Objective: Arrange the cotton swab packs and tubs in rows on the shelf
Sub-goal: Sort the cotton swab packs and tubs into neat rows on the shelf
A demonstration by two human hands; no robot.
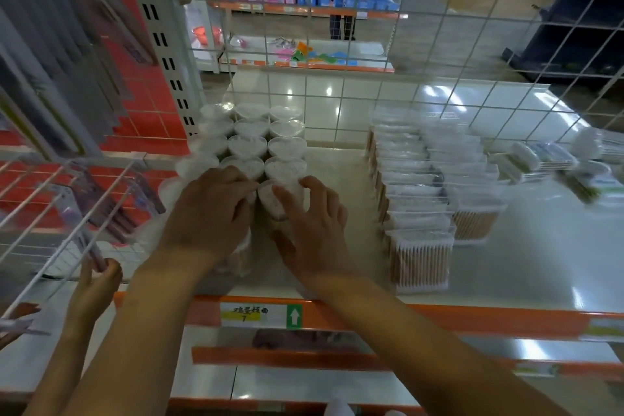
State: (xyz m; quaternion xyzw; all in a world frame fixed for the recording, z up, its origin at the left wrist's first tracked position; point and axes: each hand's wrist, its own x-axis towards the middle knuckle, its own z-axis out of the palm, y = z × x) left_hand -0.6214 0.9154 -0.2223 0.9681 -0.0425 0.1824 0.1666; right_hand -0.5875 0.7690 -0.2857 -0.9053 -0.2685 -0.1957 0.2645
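Right hand (312,230): fingers curled round a clear heart-shaped tub (275,201) packed with white-tipped swabs, at the near end of the right-hand tub row. Left hand (211,213): fingers bent down over the neighbouring front tub, which it mostly hides; grip cannot be told. Tub rows (253,142): three across, on the white shelf (540,263). Rectangular swab packs (418,199): wooden sticks, clear wrap, rows to the right, well apart from the tubs
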